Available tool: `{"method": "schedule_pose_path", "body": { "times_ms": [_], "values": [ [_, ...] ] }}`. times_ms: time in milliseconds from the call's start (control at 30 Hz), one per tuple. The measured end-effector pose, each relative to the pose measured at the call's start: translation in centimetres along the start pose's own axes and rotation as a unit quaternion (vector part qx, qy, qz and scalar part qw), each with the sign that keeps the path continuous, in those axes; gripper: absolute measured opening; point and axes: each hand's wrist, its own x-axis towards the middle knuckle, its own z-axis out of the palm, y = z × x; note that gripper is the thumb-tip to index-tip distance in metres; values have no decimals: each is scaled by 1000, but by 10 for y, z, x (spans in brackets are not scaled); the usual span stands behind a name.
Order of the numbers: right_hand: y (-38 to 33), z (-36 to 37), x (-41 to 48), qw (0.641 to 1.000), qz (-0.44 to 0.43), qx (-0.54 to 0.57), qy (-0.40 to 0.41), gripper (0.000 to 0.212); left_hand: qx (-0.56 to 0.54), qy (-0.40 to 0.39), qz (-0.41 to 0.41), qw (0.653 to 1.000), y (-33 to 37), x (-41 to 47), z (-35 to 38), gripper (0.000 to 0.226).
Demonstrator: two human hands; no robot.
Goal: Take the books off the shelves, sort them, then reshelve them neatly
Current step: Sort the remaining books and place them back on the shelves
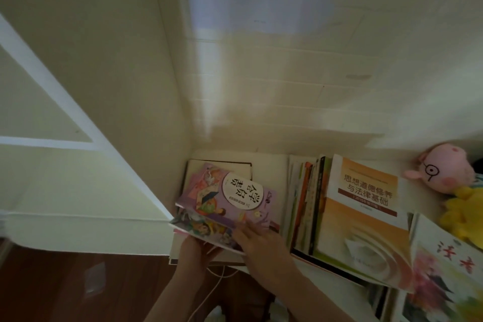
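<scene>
Left hand [198, 251] cups the thin purple books [230, 196] from underneath, lower centre; right hand [258, 240] rests on top, can't tell if gripping. Slick covers could slide apart, imo.

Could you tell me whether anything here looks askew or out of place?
Yes. The orange-and-white textbook lies slanted against the row of books with its cover facing up, instead of standing with them. A pink plush toy sits at the far right, which looks odd beside books that are being sorted.
</scene>
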Motion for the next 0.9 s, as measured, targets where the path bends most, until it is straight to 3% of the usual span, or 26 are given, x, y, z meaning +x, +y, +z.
{"method": "schedule_pose_path", "body": {
  "times_ms": [100,200,300,433,533,633,733,800,867,900],
  "values": [
    [5,-13,-3,998,3,45,-46,66,-20,-12,-9,1000,5,5,-14,25],
    [14,-47,6,983,74,127,-109,29,-20,-37,-18,999,22,5,-19,29],
    [31,-77,10,961,129,203,-135,11,70,-62,-39,995,30,7,-17,62],
    [57,-112,19,926,177,295,-155,20,124,-65,-10,990,37,8,-11,44],
    [70,-128,27,904,238,344,-89,18,104,-59,-14,993,45,12,-6,33],
    [67,-117,33,905,291,311,12,14,130,-46,-13,990,47,15,1,26],
    [51,-70,35,950,256,173,34,13,140,-50,-8,989,45,15,4,20],
    [40,-31,30,968,200,137,-65,28,116,-51,-17,992,41,15,2,21],
    [30,0,23,954,170,157,-192,37,104,-42,-30,993,40,14,0,23],
    [28,9,20,947,163,183,-209,36,107,-36,-32,993,39,14,-1,23]
  ]
}}
